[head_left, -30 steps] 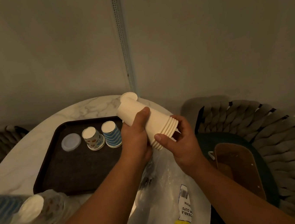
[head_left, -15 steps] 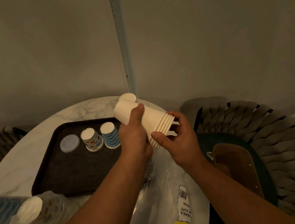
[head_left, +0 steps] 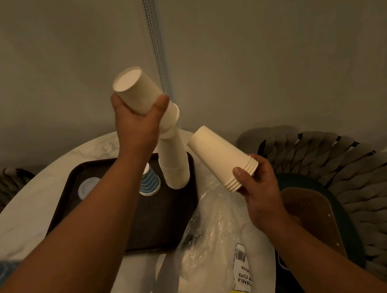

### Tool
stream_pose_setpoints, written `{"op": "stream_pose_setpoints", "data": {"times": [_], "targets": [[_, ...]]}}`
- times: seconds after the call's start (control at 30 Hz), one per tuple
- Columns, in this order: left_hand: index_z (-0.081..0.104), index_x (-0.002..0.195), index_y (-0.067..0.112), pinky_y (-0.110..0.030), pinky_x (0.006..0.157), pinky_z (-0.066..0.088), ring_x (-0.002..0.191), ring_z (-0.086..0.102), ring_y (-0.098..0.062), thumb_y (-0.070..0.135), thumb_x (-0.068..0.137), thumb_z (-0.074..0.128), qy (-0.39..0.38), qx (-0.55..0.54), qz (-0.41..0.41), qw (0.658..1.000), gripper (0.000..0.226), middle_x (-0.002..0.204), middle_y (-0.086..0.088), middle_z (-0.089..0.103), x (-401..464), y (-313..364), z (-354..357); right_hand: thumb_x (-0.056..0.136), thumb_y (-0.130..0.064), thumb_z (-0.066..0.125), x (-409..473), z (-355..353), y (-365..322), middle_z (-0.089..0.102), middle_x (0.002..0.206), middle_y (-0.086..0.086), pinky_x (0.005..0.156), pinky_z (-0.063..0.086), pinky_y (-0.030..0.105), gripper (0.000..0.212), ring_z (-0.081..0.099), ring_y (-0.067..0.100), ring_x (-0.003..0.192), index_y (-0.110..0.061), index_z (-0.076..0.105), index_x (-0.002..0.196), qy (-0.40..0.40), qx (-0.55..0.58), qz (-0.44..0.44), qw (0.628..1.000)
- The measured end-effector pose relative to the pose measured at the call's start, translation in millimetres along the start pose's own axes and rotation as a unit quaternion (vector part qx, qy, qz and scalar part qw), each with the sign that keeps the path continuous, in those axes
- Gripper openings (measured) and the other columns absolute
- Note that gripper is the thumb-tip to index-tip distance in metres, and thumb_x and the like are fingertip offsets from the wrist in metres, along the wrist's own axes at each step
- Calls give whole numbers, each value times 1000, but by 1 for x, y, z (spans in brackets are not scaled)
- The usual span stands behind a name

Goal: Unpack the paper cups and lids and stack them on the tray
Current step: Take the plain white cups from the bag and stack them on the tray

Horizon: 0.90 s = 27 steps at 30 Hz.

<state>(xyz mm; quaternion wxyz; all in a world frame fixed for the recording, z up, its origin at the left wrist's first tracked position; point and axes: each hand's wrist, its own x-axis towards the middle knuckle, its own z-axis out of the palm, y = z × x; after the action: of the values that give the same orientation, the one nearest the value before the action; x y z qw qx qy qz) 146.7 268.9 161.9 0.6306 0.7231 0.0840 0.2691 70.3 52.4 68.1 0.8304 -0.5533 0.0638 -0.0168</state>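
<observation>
- Long nested stack of plain white paper cups (head_left: 174,165), bent at the middle, its lower end hanging above the dark rectangular tray (head_left: 148,221); left hand (head_left: 137,126) grips its upper end
- Short stack of white paper cups (head_left: 222,158), tilted, pinched at the rims by the right hand (head_left: 259,187)
- On the tray: blue striped cup (head_left: 149,183), upside down; round white lid (head_left: 87,187)
- Clear plastic wrapper (head_left: 213,240) on the white marble table (head_left: 16,229)

A plain beige wall (head_left: 272,41) fills the upper frame in dim light, a bead chain (head_left: 154,42) hanging at centre, above a round marble table (head_left: 22,221) flanked by woven chairs (head_left: 373,186).
</observation>
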Motion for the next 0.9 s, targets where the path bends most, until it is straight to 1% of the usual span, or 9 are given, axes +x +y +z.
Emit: {"op": "stream_pose_setpoints", "data": {"times": [0.1,0.17,0.27,0.4,0.53,0.63,0.73,0.83,0.9], "targets": [[38,131,24,-37,92,51,106,56,-13,35,74,82,-45,78,1,996,73,118,7,54,6,-19,11,66,-26,75,3,-3,1,58,118,1,81,54,32,53,59,19,111,-31,52,113,8,-9,-4,1000],[38,134,22,-38,91,50,109,53,-16,33,73,83,-59,113,-24,992,76,122,4,53,4,-36,15,64,-29,85,5,-5,3,58,121,1,83,53,33,60,58,20,113,-34,53,114,11,-18,-7,1000],[39,135,23,-42,93,49,112,53,-21,30,71,83,-60,143,-68,986,78,127,-1,54,-6,-62,16,65,-30,86,7,-7,3,58,120,-1,83,53,33,59,59,17,112,-35,52,113,19,-23,-2,1000],[40,137,19,-46,99,47,119,53,-27,25,70,86,-74,163,-104,978,81,132,-6,55,-25,-89,18,66,-28,72,7,-11,-1,58,119,-1,78,55,35,53,59,18,109,-30,51,115,22,1,18,1000],[35,142,21,-48,104,43,127,47,-26,31,67,87,-103,158,-129,974,92,141,-4,48,-27,-89,15,67,-27,71,4,-9,-6,56,122,0,78,58,43,63,60,23,109,-23,48,125,18,7,47,999],[34,145,20,-35,104,41,131,43,-17,47,71,81,-22,123,-106,986,92,146,-1,41,-34,-69,6,71,-22,74,3,-4,-9,55,125,1,81,57,48,58,59,25,111,-27,48,123,-1,30,63,998],[52,122,19,-23,84,46,103,56,-8,57,78,64,79,23,-46,996,60,119,1,58,-62,-39,3,75,-18,77,2,3,-10,55,123,1,80,58,48,50,60,25,109,-30,52,117,-38,48,67,996],[59,113,13,-34,86,52,96,64,-15,40,84,72,8,-96,-151,984,41,104,-2,67,-93,-18,14,76,-19,74,0,15,-12,57,121,1,72,59,42,48,60,28,108,-28,53,117,-78,59,79,992],[55,124,9,-44,92,54,107,66,-26,31,76,76,-47,-214,-256,941,57,113,-10,68,-103,-9,23,75,-20,70,-1,22,-13,56,125,6,70,56,37,52,59,31,110,-25,51,124,-105,57,91,989]]}}
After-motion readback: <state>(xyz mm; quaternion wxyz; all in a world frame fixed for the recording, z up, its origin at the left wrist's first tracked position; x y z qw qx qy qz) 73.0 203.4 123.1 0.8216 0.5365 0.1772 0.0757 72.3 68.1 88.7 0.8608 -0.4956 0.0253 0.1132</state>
